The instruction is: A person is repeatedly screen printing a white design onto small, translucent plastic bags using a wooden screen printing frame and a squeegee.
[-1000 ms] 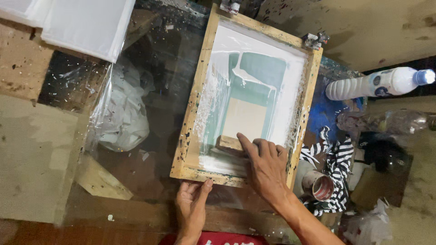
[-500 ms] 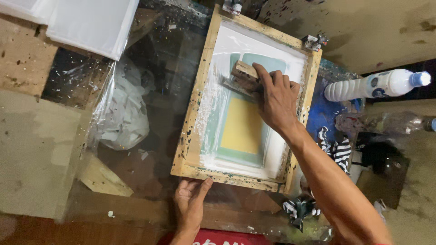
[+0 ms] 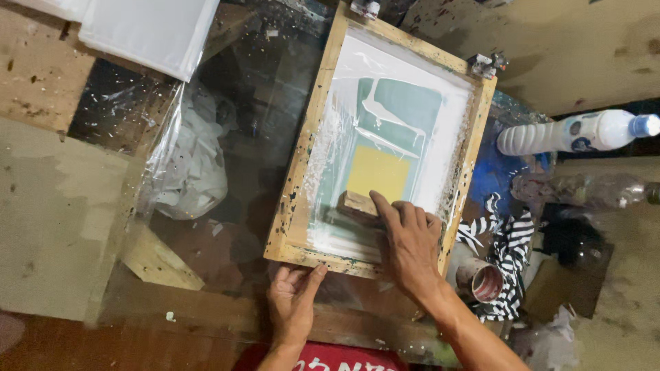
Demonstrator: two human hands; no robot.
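Observation:
A wooden-framed printing screen lies flat on a glass-topped table, its mesh smeared with white ink around a teal and yellow rectangle. My right hand grips a wooden squeegee pressed on the mesh near the frame's front edge. My left hand rests flat against the frame's front rail, fingers spread on the wood. Metal hinge clamps hold the far rail.
A white bottle with a blue cap lies at the right. A striped cloth and a round can sit by the frame's right corner. White sheets lie top left; crumpled plastic shows under the glass.
My right hand pushed the squeegee from the front edge to the far end of the screen, then pulled it back to the front. My left hand stayed on the frame.

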